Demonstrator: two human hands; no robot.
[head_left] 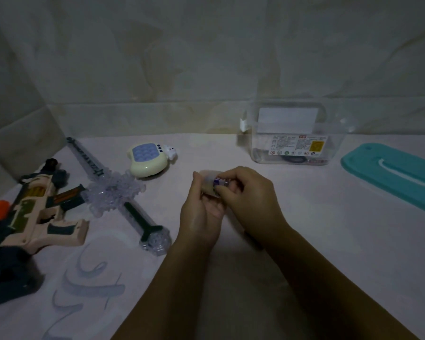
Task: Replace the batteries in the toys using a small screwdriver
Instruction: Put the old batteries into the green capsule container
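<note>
At the middle of the table, my left hand [201, 212] cups a small pale rounded toy [207, 184], fingers curled round its far side. My right hand [250, 195] pinches a small battery [220, 182] with a purple-and-white label and holds it against the toy. Most of the toy is hidden behind both hands. A thin dark object lying beneath my right wrist [253, 239] may be the screwdriver; the light is too dim to tell.
A toy gun [32, 214] lies at the left, with a clear toy sword [113, 190] beside it. A cream push-button game toy [149, 158] sits behind them. A clear plastic box [297, 136] stands at the back right, its teal lid [393, 173] to the right.
</note>
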